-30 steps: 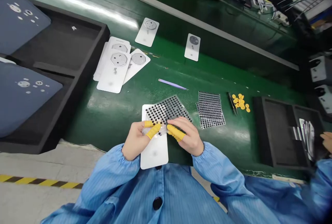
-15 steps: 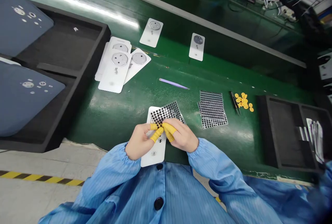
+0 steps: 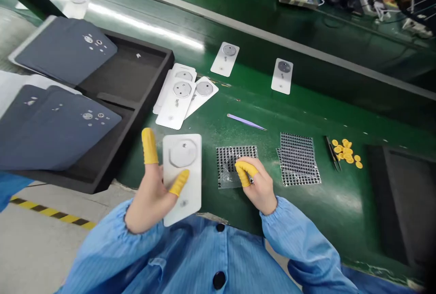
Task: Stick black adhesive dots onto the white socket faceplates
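Note:
My left hand (image 3: 155,189) grips a white phone back cover (image 3: 192,185) by its left side, the thumb across its face and some fingers hidden beneath. Its index finger points upward, free of the cover; yellow finger cots sit on the thumb and index finger. To the right, my right hand (image 3: 257,180), with yellow cots too, has its thumb and index finger closed at the sheet of small black dots (image 3: 226,160). That sheet is clear along its lower left part. Further right are more dotted sheets (image 3: 298,158).
Purple tweezers (image 3: 247,122) lie beyond the sheet. Several white covers (image 3: 175,105) overlap at the left, with two others (image 3: 225,60) further back. Black tweezers (image 3: 333,153) and yellow finger cots (image 3: 345,151) are at right. Black trays (image 3: 129,135) flank the bench, the left one bearing dark blue panels (image 3: 68,51).
My hands have moved apart. The left hand has taken the white cover leftward, while the dotted sheet has gone from over the cover to the right with my right hand. The view has shifted left.

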Available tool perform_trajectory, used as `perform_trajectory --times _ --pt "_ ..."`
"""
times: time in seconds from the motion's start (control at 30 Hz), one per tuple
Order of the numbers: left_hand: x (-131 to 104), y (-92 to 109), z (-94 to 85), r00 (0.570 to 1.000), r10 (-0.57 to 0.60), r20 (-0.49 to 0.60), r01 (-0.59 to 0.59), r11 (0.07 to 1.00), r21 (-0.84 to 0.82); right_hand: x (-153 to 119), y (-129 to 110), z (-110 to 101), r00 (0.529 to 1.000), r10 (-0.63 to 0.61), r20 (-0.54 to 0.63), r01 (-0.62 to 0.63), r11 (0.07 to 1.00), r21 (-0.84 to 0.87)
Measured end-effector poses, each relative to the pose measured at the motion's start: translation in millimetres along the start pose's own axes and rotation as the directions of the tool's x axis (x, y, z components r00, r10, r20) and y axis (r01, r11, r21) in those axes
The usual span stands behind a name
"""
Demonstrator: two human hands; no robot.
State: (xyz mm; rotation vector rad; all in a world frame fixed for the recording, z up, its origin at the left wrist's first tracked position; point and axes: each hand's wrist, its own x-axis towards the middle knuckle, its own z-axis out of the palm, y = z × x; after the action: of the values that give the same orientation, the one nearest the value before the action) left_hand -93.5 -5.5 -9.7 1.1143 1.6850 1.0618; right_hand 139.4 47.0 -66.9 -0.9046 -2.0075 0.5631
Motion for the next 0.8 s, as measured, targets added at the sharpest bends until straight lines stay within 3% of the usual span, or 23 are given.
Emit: perform_trajectory --times 0.1,0.23,0.33,0.47,0.67,0.8 --pt "-13.4 19.5 22.7 0.99 -0.046 0.133 0.067 0.985 -0.157 18.3 -26.1 -11.0 0.992 -0.104 -0.07 0.102 0.994 -0.042" --pt "-21.0 37.1 46.3 0.974 -0.022 0.225 0.092 0.947 -0.308 35.5 -53.2 -28.0 0.969 -0.233 0.083 0.241 0.965 -0.099" --pt "-23.5 37.5 48.2 0.964 0.009 0.267 0.102 0.911 -0.399 34.8 -55.8 -37.3 0.94 -0.303 0.159 0.33 0.925 -0.186" --pt "-27.2 31.1 46.1 0.978 0.009 0.207 0.076 0.915 -0.397 27.0 -50.5 -40.0 0.925 -0.322 0.203 0.36 0.912 -0.196" --pt "-29.7 27.2 47.5 0.971 0.074 0.226 0.006 0.941 -0.337 27.0 -52.0 -39.2 0.931 -0.289 0.225 0.336 0.917 -0.214" --pt "-28.0 28.2 47.6 0.97 0.056 0.238 0.022 0.949 -0.314 26.5 -55.3 -38.1 0.937 -0.223 0.27 0.284 0.935 -0.213"
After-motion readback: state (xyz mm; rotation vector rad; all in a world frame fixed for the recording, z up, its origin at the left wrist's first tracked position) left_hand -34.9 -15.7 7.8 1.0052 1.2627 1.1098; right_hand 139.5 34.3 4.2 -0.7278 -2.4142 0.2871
